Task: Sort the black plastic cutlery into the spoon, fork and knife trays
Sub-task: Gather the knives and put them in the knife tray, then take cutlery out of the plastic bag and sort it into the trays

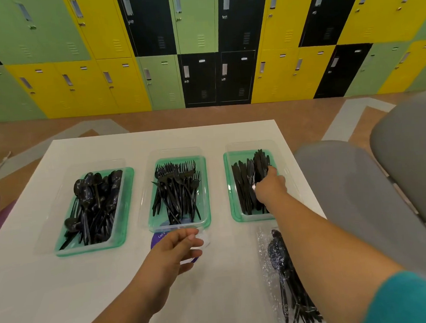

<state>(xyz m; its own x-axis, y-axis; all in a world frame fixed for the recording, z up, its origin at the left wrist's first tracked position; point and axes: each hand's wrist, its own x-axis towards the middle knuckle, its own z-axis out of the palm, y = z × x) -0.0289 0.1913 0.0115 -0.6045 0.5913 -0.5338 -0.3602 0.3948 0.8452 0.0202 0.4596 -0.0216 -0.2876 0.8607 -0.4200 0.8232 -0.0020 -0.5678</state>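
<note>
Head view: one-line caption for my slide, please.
Right hand reaches into the knife tray, beside the fork tray and spoon tray; wrapped cutlery lies on the table.

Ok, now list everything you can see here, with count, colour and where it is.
table: one, white, centre
spoon tray: one, clear green, left, holds black spoons
fork tray: one, clear green, middle, holds black forks
knife tray: one, clear green, right, holds black knives
bag of cutlery: one, clear with black pieces, table's near right
sticker: one, purple, under left hand
lockers: many, green, yellow, black, back wall
chairs: seemingly two, grey, right
left hand: over sticker
right hand: on the knives
</note>
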